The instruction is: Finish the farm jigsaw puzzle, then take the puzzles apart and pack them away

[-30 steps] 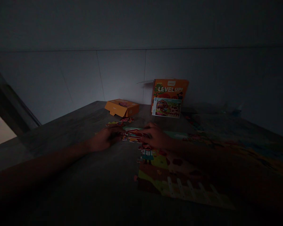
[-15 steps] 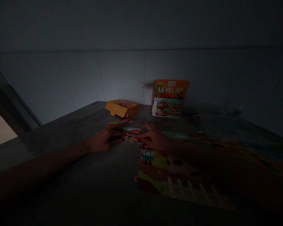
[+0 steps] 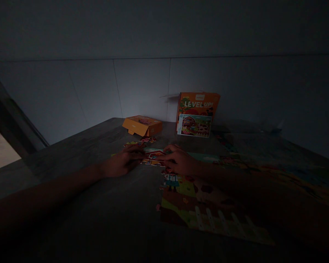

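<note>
In the dim head view, a partly joined farm jigsaw puzzle (image 3: 178,202) lies on the grey table, showing a cow, a white fence and a figure in blue. At its upper left are joined pieces with a red barn (image 3: 154,155). My left hand (image 3: 121,163) is closed at the left edge of these barn pieces, its fingertips on a puzzle piece mostly hidden under them. From the right, my right hand (image 3: 182,160) rests across the barn part, fingers apart and fingertips touching the pieces. Its palm covers some of the puzzle.
Loose puzzle pieces (image 3: 147,139) lie beyond my left hand. An opened orange box (image 3: 142,126) sits behind them. Against the wall stands an orange "LEVEL UP!" box (image 3: 199,104), with a farm picture card (image 3: 194,126) leaning on it. More colourful printed pieces (image 3: 287,175) spread dimly at right.
The barn picture between my hands shows more fully, and the lower edge of those pieces reaches slightly farther left. Both hands stay in nearly the same place.
</note>
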`<state>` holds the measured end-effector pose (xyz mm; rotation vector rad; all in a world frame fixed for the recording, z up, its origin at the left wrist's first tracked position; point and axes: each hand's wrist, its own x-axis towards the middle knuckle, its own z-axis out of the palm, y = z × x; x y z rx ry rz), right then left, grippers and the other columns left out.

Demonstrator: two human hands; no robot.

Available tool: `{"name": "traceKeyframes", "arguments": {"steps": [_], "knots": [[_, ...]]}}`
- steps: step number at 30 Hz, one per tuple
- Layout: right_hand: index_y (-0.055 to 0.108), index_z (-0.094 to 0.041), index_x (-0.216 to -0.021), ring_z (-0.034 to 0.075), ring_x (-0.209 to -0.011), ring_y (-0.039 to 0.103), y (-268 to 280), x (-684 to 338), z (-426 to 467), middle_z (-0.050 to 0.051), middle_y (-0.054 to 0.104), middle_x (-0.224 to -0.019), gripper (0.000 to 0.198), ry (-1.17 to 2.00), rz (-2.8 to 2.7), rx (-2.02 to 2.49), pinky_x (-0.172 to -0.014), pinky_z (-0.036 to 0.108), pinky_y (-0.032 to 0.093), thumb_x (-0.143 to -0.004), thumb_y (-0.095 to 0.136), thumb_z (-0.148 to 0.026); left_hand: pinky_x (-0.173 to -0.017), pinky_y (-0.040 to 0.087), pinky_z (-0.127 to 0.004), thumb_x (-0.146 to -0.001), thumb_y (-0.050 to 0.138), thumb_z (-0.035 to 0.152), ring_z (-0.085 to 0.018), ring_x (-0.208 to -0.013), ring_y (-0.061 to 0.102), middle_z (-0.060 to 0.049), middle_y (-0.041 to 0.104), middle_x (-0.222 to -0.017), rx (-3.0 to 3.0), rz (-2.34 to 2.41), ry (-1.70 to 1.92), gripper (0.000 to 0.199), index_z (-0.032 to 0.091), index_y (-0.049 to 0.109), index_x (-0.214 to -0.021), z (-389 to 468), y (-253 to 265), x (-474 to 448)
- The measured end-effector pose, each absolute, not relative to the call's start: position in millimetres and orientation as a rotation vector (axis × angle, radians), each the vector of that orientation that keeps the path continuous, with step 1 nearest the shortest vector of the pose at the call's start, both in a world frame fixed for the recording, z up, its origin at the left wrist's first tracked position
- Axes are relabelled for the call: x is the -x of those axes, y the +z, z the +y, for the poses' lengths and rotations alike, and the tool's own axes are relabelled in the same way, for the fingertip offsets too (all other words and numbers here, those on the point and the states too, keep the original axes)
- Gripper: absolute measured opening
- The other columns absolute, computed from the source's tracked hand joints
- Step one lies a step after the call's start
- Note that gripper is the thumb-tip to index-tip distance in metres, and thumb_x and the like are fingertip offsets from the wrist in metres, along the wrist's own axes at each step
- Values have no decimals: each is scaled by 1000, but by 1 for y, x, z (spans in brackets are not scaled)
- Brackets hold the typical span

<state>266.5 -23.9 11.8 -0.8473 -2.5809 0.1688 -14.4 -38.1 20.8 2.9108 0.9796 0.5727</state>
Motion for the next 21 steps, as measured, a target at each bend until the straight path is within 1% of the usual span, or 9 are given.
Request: {"name": "traceKeyframes", "arguments": {"steps": [3,6,9,12,14,17,18,19,21], "knots": [[66,-31,-121,23,-108,50,11,-266,-24,11,53,-114,36,156,-2573,843,-95,41,39,-89,57,-17,-108,37,-49,-95,46,22,-28,-128,44,-10,55,-131,-2943,980,536,36,24,59,-128,-41,22,13],[67,-29,-120,23,-106,51,11,-266,-23,11,54,-113,34,142,-2567,836,-94,41,39,-89,57,-18,-112,32,-50,-97,43,24,-28,-134,38,-8,52,-138,-2980,939,486,41,25,51,-137,-43,23,11],[66,-28,-121,22,-107,52,11,-266,-23,10,54,-113,35,143,-2573,832,-95,40,40,-89,57,-17,-116,25,-49,-100,40,29,-26,-140,31,-5,45,-147,-2980,899,379,45,26,40,-145,-44,24,10],[67,-28,-119,22,-107,52,12,-266,-25,10,53,-113,34,155,-2575,839,-94,39,40,-90,55,-17,-118,19,-49,-100,39,31,-25,-143,25,-2,35,-153,-2964,859,276,48,27,33,-148,-43,25,11],[65,-27,-122,22,-106,52,14,-266,-28,10,53,-113,35,181,-2570,830,-93,39,42,-90,53,-17,-119,18,-49,-100,39,31,-25,-144,22,-2,32,-154,-2962,839,259,49,27,31,-149,-43,26,12],[50,-21,-135,22,-109,51,16,-267,-33,11,51,-119,47,173,-2448,809,-94,39,43,-89,55,-19,-118,19,-50,-100,38,31,-25,-145,18,-2,30,-155,-2971,837,241,49,28,30,-149,-43,26,12],[47,-19,-136,23,-110,50,17,-267,-35,12,50,-121,48,159,-2409,801,-95,40,43,-88,55,-20,-118,19,-50,-100,38,32,-25,-145,18,-1,30,-155,-2978,838,233,49,28,30,-149,-43,26,12],[48,-18,-133,23,-111,50,17,-267,-36,13,49,-122,45,149,-2397,789,-95,40,43,-88,56,-21,-118,19,-50,-100,38,32,-25,-145,18,-1,31,-155,-2986,841,228,49,29,31,-148,-43,26,12],[58,-17,-118,22,-107,51,17,-266,-36,12,50,-118,29,145,-2445,758,-94,39,43,-89,55,-21,-117,19,-51,-100,39,34,-26,-144,21,-1,37,-152,-3010,877,246,46,30,36,-146,-41,26,14]]}}
